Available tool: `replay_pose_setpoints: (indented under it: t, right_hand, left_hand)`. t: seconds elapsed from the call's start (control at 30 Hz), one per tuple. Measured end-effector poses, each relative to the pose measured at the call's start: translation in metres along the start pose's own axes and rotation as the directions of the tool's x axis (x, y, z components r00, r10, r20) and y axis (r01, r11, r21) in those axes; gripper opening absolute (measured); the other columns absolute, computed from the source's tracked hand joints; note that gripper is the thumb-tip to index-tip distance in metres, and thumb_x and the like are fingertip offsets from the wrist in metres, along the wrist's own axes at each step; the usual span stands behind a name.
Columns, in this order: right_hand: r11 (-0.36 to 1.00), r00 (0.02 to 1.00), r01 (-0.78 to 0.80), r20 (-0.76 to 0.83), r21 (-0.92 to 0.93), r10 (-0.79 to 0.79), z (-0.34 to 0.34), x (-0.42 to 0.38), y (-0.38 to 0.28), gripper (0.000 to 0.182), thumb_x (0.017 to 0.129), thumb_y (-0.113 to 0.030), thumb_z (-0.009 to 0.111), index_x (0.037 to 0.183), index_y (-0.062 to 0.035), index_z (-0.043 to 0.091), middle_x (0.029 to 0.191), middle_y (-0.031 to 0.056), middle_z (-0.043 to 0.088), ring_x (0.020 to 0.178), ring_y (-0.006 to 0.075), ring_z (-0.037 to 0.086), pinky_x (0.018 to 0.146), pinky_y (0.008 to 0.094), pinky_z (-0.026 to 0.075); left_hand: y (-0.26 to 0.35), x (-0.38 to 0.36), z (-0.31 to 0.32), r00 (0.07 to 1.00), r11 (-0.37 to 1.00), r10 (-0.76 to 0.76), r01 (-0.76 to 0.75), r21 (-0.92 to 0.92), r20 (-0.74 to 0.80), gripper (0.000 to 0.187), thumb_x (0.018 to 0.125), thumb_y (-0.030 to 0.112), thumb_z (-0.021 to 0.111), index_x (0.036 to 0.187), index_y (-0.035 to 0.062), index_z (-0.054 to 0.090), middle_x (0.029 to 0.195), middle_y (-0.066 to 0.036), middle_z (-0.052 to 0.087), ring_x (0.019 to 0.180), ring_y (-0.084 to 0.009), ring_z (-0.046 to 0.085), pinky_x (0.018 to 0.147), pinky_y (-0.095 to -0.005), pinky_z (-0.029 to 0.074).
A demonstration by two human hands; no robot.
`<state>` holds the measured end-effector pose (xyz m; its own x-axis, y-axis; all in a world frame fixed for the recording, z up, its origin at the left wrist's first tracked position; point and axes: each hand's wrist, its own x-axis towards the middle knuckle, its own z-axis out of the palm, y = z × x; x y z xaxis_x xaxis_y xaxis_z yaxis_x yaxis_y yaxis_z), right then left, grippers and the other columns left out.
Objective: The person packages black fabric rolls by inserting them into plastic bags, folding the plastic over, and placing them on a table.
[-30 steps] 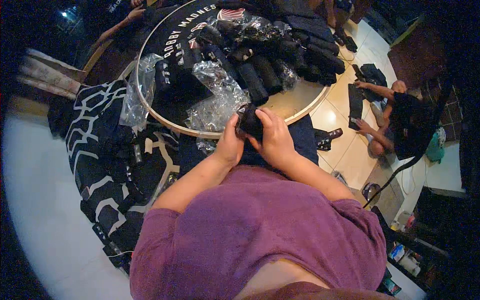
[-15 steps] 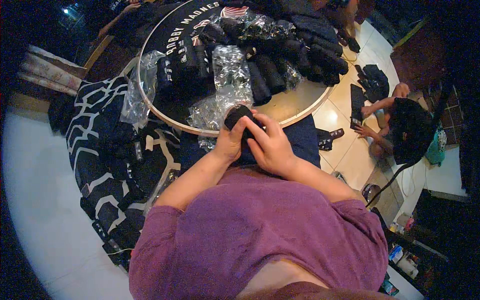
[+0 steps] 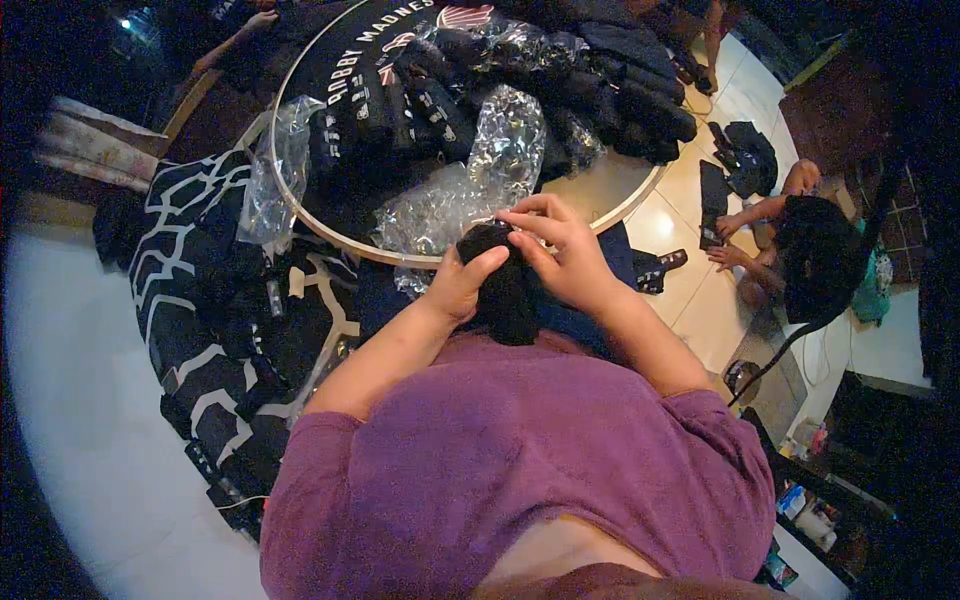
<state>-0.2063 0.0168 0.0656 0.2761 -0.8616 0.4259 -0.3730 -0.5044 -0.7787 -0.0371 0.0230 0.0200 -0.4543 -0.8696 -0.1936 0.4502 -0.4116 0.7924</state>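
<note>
A dark rolled cloth item is held between my hands in front of my chest, near the rim of the round table. My left hand is wrapped round its left side, thumb on top. The fingers of my right hand pinch its upper edge, where a small light detail shows. Just beyond, crumpled clear plastic lies on the table. Behind the plastic are several dark rolled items, some with white marks.
Patterned dark fabric lies at the left. At the right, a person sits on the tiled floor, hands on a dark strip. Another person's arm shows at the upper left. A dark cable hangs at the right.
The dark item now hangs longer below my hands. My right hand has moved right and up to its upper edge. The clear plastic has shifted right on the table.
</note>
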Motion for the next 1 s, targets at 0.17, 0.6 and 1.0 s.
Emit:
replay_pose_setpoints:
  t: [0.17, 0.6, 1.0]
  right_hand:
    - [0.992, 0.994, -0.104, 0.023, 0.075, 0.102, -0.004, -0.001, -0.003, 0.019, 0.081, -0.007, 0.064, 0.1, -0.0037, 0.066, 0.089, 0.0084, 0.061, 0.08, 0.0164, 0.058, 0.069, 0.0267, 0.046]
    - [0.998, 0.974, 0.057, -0.218, -0.001, -0.056, 0.004, -0.009, -0.005, 0.01, 0.077, -0.001, 0.066, 0.087, -0.0022, 0.063, 0.079, 0.0077, 0.061, 0.066, 0.017, 0.058, 0.057, 0.0254, 0.045]
    - [0.992, 0.985, 0.065, -0.155, -0.106, -0.081, 0.004, -0.014, 0.004, 0.021, 0.073, -0.01, 0.069, 0.087, -0.0026, 0.055, 0.083, 0.0135, 0.058, 0.074, 0.0302, 0.059, 0.062, 0.0341, 0.048]
  left_hand:
    - [-0.002, 0.0, 0.007, 0.989, 0.989, 0.144, -0.143, -0.043, 0.037, 0.053, 0.081, 0.024, 0.06, 0.127, 0.0061, 0.042, 0.117, -0.009, 0.051, 0.107, -0.0194, 0.051, 0.093, -0.0346, 0.043]
    - [0.004, -0.01, 0.019, 0.991, 0.995, 0.098, -0.099, -0.009, -0.094, 0.039, 0.088, 0.015, 0.054, 0.123, 0.0024, 0.043, 0.111, -0.008, 0.051, 0.104, -0.0153, 0.048, 0.092, -0.0312, 0.039]
    - [-0.017, -0.002, 0.004, 0.974, 0.953, 0.225, -0.216, 0.212, -0.019, 0.043, 0.097, 0.026, 0.024, 0.13, -0.0009, 0.034, 0.122, -0.014, 0.048, 0.111, -0.0194, 0.048, 0.098, -0.0309, 0.035]
